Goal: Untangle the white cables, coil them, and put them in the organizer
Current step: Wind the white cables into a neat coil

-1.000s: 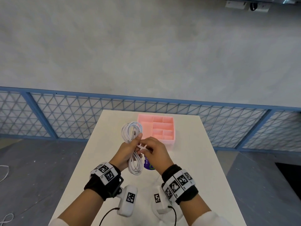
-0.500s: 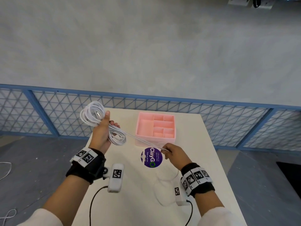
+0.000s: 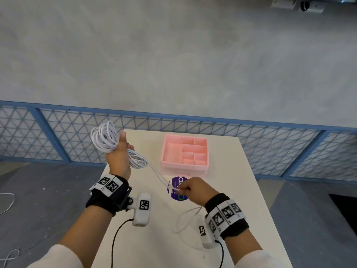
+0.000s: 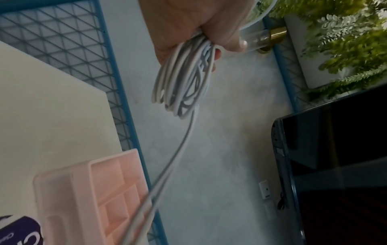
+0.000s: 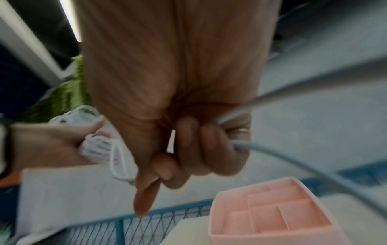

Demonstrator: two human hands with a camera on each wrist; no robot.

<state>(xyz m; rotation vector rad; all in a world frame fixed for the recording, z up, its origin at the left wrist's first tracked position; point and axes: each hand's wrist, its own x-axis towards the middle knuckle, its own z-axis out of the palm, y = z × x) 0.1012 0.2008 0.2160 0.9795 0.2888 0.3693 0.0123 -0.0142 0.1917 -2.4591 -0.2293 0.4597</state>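
Our left hand (image 3: 117, 153) grips the bunch of white cables (image 3: 105, 136) — our right hand (image 3: 195, 191) pinches loose ends, pulled straight, near the pink organizer (image 3: 184, 167).

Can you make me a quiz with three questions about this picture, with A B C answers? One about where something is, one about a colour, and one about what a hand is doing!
1. Where is the bundle of white cables?
A. Inside the organizer
B. Held up in the left hand
C. Lying on the floor

2. What colour is the organizer?
A. Pink
B. Green
C. Black

3. What is the right hand doing?
A. Resting flat on the table
B. Pinching cable strands pulled out from the bundle
C. Lifting the organizer

Answers:
1. B, the left hand grips the loops above the table's left edge.
2. A, its walls and compartments are all pink, and nothing lies in them.
3. B, the right hand has its fingers curled on strands that run up to the bundle.
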